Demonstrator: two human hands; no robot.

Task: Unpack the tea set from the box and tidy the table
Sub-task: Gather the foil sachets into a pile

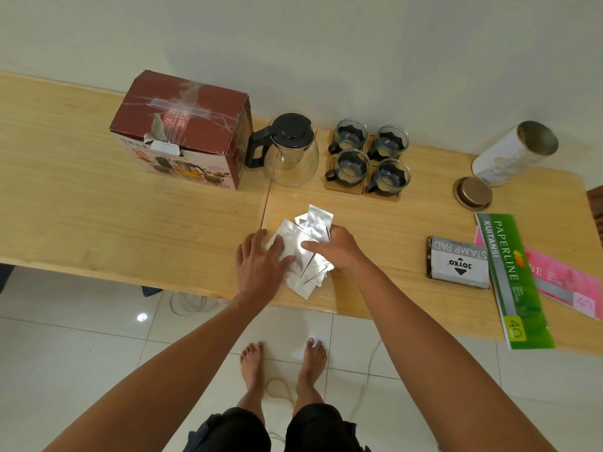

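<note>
Lying in a loose overlapping heap near the front edge of the worktop (98, 203), the silver foil sachets (301, 256) sit under both hands. The left hand (261, 261) rests flat on the heap's left side, fingers straight and spread. The right hand (329, 246) curls its fingers round several sachets at the right of the heap, thumb across their top.

Behind the heap stands the glass teapot (290, 151) with black lid and handle, upright. Just to its right, four glass cups (370, 154) in black holders stand in a two-by-two block, each on a wooden coaster (346, 189). To the teapot's left, touching or nearly touching its handle, sits the red-brown box (182, 125), closed, with clear tape across its top.

Far right, a white tin (512, 154) lies tilted with its open mouth facing up and right, and its round lid (473, 193) lies just beside it. Nearer the front sit a stamp pad (458, 267), a green receipt book (514, 282) overlapping its right edge, and a pink book (567, 282) underneath that.
</note>
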